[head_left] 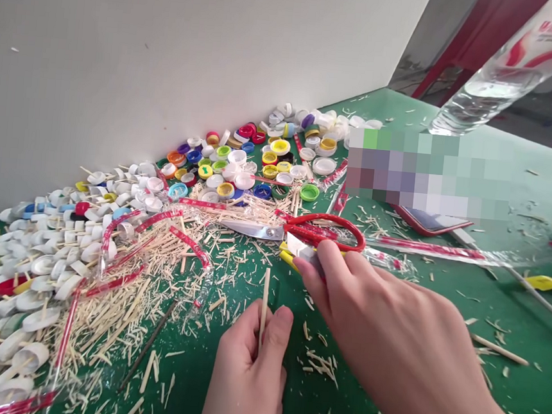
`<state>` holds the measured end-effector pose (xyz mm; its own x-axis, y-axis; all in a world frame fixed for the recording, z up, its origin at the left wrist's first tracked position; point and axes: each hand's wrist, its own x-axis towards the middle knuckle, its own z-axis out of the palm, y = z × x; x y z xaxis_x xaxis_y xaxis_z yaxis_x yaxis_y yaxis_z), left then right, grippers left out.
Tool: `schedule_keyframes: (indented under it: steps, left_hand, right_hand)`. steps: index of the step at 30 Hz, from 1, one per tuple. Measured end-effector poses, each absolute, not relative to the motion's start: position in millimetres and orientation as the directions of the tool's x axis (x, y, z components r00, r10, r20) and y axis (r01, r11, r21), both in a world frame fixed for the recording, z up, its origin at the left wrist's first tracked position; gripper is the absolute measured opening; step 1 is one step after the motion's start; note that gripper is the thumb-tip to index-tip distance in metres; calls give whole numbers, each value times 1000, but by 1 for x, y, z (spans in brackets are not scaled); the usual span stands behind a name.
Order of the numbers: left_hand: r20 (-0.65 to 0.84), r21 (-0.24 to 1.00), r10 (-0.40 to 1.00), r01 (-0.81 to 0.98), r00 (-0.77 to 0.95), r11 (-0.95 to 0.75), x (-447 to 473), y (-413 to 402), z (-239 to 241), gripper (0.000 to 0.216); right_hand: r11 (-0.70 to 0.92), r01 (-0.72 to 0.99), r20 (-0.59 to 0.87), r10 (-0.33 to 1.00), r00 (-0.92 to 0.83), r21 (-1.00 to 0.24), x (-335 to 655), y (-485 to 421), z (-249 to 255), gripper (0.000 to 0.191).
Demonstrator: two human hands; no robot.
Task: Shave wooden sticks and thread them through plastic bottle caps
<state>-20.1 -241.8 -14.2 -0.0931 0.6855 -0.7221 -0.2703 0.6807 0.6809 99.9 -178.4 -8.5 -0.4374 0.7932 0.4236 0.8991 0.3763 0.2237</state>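
Note:
My left hand (248,369) is closed around a thin wooden stick (265,296), which stands nearly upright with its top end free above the thumb. Up and to the right, my right hand (373,306) grips a utility knife (301,251). The knife has yellow along its edge and points left; my fingers hide most of its handle. Just beyond the knife lie scissors (325,230) with red handles and metal blades pointing left. The knife and the stick are apart. Wood shavings (152,293) are heaped to the left of my hands.
Many plastic bottle caps (39,263), several with sticks in them, pile up along the pale wall. Loose coloured caps (270,161) lie further back. Red-and-clear plastic strips (190,244) cross the shavings. A phone (429,220) with a cable and a water bottle (493,97) are to the right.

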Motion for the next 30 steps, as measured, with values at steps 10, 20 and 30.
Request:
schedule_keyframes:
  steps: [10, 20, 30]
  left_hand:
    - [-722, 600, 688, -427, 76, 677, -29, -238, 6, 42]
    - [-666, 648, 730, -366, 153, 668, -37, -243, -11, 48]
    - [-693, 696, 719, -307, -52, 649, -25, -244, -15, 57]
  right_hand:
    - [792, 600, 299, 602, -740, -112, 104, -174, -19, 29]
    - [740, 672, 298, 641, -708, 5, 103, -184, -21, 9]
    - [596, 795, 260, 754, -603, 113, 95, -201, -17, 12]
